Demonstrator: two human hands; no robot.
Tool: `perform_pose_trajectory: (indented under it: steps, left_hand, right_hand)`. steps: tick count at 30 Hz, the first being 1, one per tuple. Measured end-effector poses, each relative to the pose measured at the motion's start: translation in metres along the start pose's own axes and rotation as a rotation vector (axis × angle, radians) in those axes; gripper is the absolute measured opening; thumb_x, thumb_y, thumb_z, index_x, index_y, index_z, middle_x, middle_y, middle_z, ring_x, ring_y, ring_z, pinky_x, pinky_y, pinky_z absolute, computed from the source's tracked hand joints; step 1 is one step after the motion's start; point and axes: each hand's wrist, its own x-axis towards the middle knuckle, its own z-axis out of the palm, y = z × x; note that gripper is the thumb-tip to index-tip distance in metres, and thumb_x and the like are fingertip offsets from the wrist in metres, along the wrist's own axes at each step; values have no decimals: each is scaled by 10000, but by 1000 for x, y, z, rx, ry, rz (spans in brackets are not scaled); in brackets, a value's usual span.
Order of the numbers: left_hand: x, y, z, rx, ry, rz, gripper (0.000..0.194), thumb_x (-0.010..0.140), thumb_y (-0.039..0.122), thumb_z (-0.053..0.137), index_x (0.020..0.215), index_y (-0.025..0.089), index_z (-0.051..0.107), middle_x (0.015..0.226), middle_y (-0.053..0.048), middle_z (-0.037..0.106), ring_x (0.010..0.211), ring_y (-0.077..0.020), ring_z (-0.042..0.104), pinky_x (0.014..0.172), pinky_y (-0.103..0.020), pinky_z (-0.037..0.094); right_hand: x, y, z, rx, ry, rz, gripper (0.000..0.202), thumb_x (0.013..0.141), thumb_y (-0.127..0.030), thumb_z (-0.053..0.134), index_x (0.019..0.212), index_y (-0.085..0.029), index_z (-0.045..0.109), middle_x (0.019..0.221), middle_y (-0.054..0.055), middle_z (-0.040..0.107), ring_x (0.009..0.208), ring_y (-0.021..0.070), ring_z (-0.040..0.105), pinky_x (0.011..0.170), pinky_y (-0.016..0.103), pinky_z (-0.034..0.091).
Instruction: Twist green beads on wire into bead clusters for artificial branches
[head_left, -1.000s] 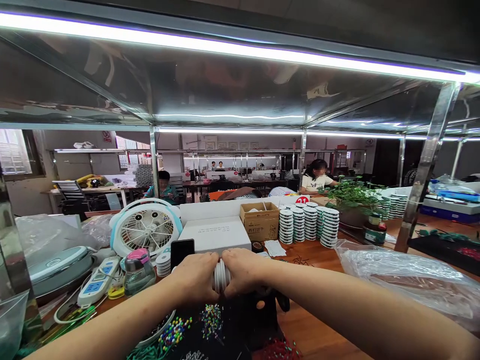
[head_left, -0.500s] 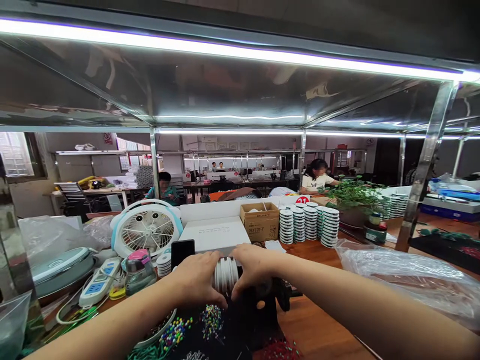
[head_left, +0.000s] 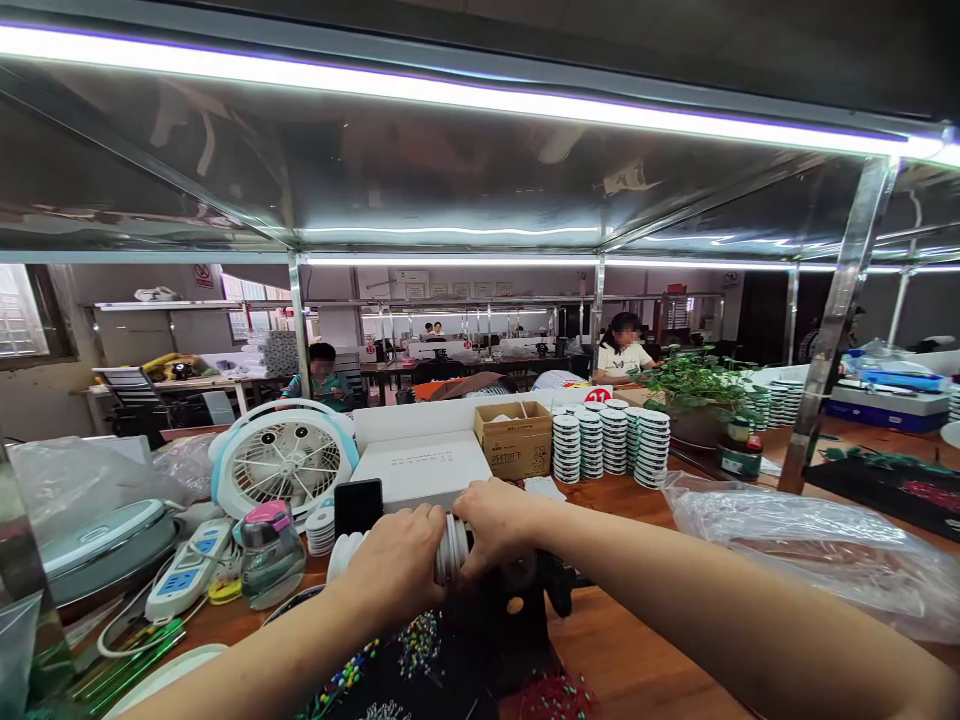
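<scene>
My left hand (head_left: 394,550) is closed over a row of white discs (head_left: 453,548) that stand on edge, side by side. More white discs (head_left: 343,553) stick out on the left side of this hand. My right hand (head_left: 491,520) grips the right end of the row, its fingers over the top and its thumb at the front. Below and to the right is a black metal device (head_left: 521,620), partly covered by my hands. Loose pins with coloured heads (head_left: 420,640) lie on a black surface just below my left hand, and red pins (head_left: 555,697) lie nearer to me.
Stacks of white and green discs (head_left: 611,440) stand beside a cardboard box (head_left: 514,445). A fan (head_left: 285,460), a glass jar (head_left: 271,560) and a power strip (head_left: 191,570) are at left. Clear plastic bags (head_left: 810,550) lie at right. A metal shelf hangs overhead; co-workers sit beyond.
My left hand has closed further over the discs, and part of the row now shows on its left side. My right hand keeps its grip. The view has shifted slightly.
</scene>
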Motion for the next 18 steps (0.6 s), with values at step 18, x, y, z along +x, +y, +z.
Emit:
perform_pose_trajectory:
  steps: [18]
  left_hand:
    - [-3,0,0,-70,13,19,580,600,405,686,1117,189,536,1072,-115,620,1013,-314,558,879,-410,407]
  right_hand:
    - [-21,-17,31,-205,381,-49,501,709,-468,657,1000,-66,590,913,137,622,852,281,555,756,403,453]
